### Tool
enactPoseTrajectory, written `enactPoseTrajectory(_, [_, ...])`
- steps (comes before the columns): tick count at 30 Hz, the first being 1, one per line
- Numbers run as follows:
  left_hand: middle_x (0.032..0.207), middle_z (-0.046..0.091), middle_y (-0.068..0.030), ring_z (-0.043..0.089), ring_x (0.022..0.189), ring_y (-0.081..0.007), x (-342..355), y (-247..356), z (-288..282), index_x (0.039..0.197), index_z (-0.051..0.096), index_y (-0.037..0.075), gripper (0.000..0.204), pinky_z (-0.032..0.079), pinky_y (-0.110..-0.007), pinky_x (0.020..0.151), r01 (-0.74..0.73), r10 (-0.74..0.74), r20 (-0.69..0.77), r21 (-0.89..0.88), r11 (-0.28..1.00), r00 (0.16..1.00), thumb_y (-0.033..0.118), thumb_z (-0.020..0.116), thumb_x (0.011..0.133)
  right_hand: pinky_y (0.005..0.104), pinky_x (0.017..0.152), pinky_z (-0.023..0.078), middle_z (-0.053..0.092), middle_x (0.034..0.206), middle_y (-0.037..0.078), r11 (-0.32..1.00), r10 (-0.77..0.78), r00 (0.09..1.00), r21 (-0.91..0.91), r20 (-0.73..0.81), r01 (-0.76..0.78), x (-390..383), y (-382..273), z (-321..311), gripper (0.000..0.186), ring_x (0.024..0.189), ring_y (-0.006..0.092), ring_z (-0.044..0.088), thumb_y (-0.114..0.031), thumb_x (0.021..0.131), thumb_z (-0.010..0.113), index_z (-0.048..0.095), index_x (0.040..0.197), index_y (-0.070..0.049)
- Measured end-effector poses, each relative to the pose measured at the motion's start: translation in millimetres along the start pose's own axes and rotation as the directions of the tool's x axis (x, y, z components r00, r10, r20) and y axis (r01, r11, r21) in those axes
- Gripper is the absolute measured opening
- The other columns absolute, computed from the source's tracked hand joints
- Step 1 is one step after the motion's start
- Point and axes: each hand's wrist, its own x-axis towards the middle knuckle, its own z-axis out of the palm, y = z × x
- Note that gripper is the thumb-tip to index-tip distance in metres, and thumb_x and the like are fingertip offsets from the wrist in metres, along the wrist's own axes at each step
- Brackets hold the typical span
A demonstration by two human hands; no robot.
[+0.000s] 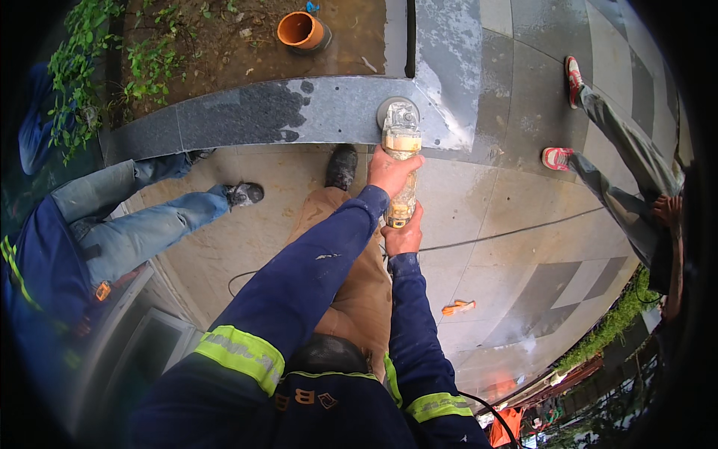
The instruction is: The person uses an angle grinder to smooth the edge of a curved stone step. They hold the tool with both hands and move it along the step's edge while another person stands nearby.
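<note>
An angle grinder [404, 144], yellowish and caked with pale dust, is held out in front of me. My left hand [390, 171] is closed round its body near the head. Behind it, my right hand [404, 233] grips the rear end of the grinder. The round disc [388, 109] lies over the top of the grey stone ledge [339, 105]; whether it touches the stone or spins I cannot tell. Around the disc the stone looks pale and dusty, while farther left a dark patch covers part of it.
Beyond the ledge is a soil bed [217, 56] with an orange pipe [301, 31] and leafy plants [86, 71]. One person [142, 217] is at left, another [628, 165] stands at right. A dark cable [516, 232] crosses the tiles near an orange glove [458, 307].
</note>
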Motion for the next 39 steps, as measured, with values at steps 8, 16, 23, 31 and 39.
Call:
enactPoseTrajectory(8, [0.099,0.069,-0.0113,0.067,0.085,-0.019,6.9,13.9,-10.4,0.107,0.062,-0.002,0.045,0.054,-0.033,0.077,-0.004,0.004,0.006,-0.02,1.0,1.0,0.019,0.082,0.072,0.0485,0.085,0.051,0.066,0.102,0.028,0.999,-0.024,0.999,-0.04,0.03,0.025,11.4,-8.5,5.6,0.084,0.098,0.0462,0.063,-0.002,0.065,0.071,0.032,0.139,-0.013])
enactPoseTrajectory(16, [0.099,0.069,-0.0098,0.066,0.085,-0.017,-13.2,11.0,-14.3,0.108,0.062,-0.002,0.044,0.053,-0.032,0.076,0.004,-0.004,0.019,-0.026,1.0,1.0,0.017,0.082,0.073,0.0479,0.087,0.051,0.066,0.103,0.027,0.999,-0.017,0.999,-0.034,0.027,0.018,-5.4,5.1,5.6,0.086,0.099,0.0459,0.063,-0.004,0.065,0.071,0.031,0.14,-0.014])
enactPoseTrajectory(23, [0.098,0.069,-0.0108,0.067,0.085,-0.0187,12.6,8.9,-11.4,0.106,0.062,-0.001,0.046,0.054,-0.033,0.076,-0.03,0.031,0.012,-0.045,0.999,0.999,0.02,0.083,0.071,0.0492,0.084,0.05,0.067,0.099,0.026,0.996,-0.086,0.996,-0.028,0.013,0.086,15.9,-5.7,9.4,0.083,0.096,0.0476,0.062,-0.003,0.065,0.071,0.033,0.138,-0.014])
enactPoseTrajectory(31, [0.1,0.069,-0.0124,0.067,0.088,-0.0199,-19.4,-10.2,-8.6,0.108,0.059,-0.002,0.051,0.053,-0.033,0.079,0.002,-0.002,0.008,0.007,1.0,1.0,0.022,0.084,0.069,0.0479,0.086,0.05,0.067,0.102,0.026,1.0,-0.019,1.0,-0.019,0.015,0.019,-16.2,15.3,-0.2,0.082,0.1,0.0457,0.063,-0.001,0.066,0.07,0.032,0.138,-0.013])
enactPoseTrajectory(39, [0.096,0.07,-0.0079,0.066,0.082,-0.015,-12.2,2.4,-19.0,0.106,0.064,0.0,0.039,0.053,-0.031,0.074,-0.032,0.032,0.011,0.002,0.999,0.999,0.016,0.081,0.075,0.0482,0.085,0.051,0.066,0.103,0.026,0.998,-0.05,0.998,-0.038,0.04,0.052,-4.7,17.2,14.0,0.088,0.098,0.0453,0.064,-0.003,0.066,0.073,0.029,0.141,-0.012])
